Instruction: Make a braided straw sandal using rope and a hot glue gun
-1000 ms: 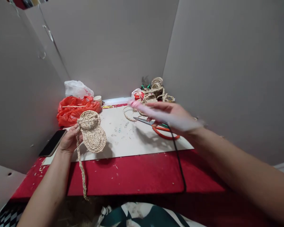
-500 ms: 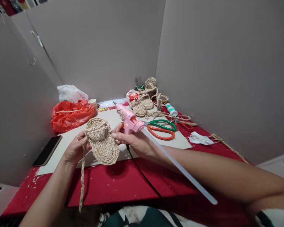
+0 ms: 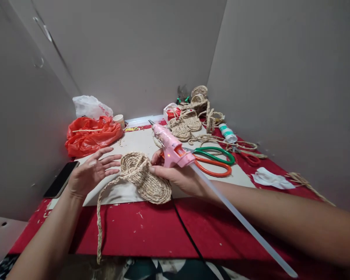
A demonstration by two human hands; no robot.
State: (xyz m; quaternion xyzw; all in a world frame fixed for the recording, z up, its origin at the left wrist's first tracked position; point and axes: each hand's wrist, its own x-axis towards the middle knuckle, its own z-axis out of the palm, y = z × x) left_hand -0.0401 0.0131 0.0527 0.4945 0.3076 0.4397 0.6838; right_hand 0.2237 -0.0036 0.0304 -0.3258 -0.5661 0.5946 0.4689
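Observation:
My right hand grips a pink glue gun, its nozzle aimed up and away, and also pinches the edge of a small woven straw slipper. A long translucent glue stick sticks out of the gun's back end. From the slipper's strap a braided straw cord trails left and hangs over the table's front edge. Just left of the slipper, my left hand is open, fingers spread and palm turned up, holding nothing.
Scissors with green and orange handles lie right of the gun. Behind them are more woven slippers and loose cords. A red plastic bag and a phone are on the left. White tissue lies at right.
My left hand has let go of the slipper and spread its fingers. The slipper has tilted and stays with my right hand. The whole view has shifted slightly.

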